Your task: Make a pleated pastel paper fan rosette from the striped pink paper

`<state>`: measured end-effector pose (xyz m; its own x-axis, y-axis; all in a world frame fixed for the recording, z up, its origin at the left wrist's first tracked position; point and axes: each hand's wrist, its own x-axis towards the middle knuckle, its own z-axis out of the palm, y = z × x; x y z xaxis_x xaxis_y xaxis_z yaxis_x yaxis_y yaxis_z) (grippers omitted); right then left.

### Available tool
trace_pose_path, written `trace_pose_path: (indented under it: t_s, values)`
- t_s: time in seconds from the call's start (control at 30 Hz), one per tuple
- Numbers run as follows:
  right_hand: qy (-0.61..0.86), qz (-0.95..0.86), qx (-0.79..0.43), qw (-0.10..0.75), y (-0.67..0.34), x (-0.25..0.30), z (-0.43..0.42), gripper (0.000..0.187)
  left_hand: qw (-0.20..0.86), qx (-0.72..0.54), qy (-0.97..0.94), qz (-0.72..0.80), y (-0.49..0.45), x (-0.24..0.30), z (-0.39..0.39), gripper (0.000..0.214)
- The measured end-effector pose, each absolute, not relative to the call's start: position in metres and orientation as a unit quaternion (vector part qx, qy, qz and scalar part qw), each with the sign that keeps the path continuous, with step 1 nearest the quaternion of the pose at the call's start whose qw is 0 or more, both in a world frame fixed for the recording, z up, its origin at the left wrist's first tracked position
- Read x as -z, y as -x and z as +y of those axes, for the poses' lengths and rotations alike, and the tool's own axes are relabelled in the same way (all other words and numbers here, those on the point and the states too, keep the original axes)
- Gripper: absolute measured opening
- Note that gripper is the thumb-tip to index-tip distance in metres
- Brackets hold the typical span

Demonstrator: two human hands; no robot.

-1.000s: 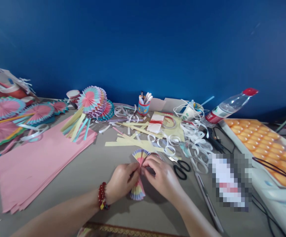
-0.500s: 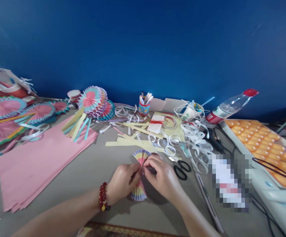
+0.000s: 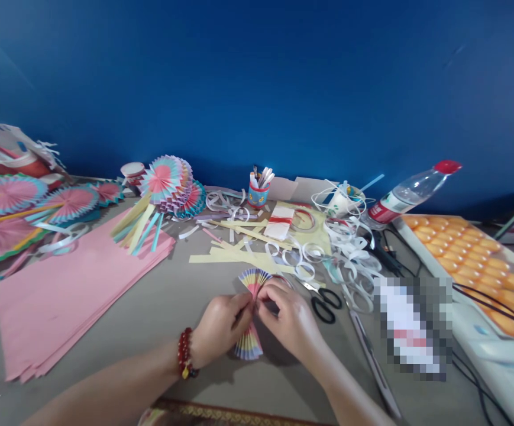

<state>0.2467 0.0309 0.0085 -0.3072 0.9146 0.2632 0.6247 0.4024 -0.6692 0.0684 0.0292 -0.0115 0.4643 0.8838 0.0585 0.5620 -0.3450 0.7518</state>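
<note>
A pleated rainbow-striped paper fan (image 3: 252,279) lies pinched at its middle on the grey table (image 3: 181,296), flaring above and below my fingers. My left hand (image 3: 219,328), with a red bead bracelet on the wrist, grips the fold from the left. My right hand (image 3: 290,319) pinches the same middle from the right; its fingertips are closed together there. Black-handled scissors (image 3: 325,303) lie just right of my right hand.
A stack of pink paper sheets (image 3: 61,296) lies at left, with finished paper fans (image 3: 170,183) behind it. Yellow strips and white paper loops (image 3: 349,260) litter the middle. A pen cup (image 3: 258,190), a tilted water bottle (image 3: 410,192) and an orange tray (image 3: 474,254) stand at right.
</note>
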Motion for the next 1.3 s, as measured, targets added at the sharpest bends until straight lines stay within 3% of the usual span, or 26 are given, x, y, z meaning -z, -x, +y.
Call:
trace_pose_path:
  t_s: [0.63, 1.3]
  values:
    - [0.521, -0.787, -0.168, 0.284, -0.2460, -0.0089, 0.0244, 0.011, 0.285, -0.232, -0.809, 0.458, -0.0707, 0.0153, 0.0256, 0.019]
    - [0.515, -0.788, -0.171, 0.293, -0.2462, -0.0107, 0.0264, 0.011, 0.307, -0.237, -0.795, 0.466, -0.0712, 0.0127, 0.0284, 0.020]
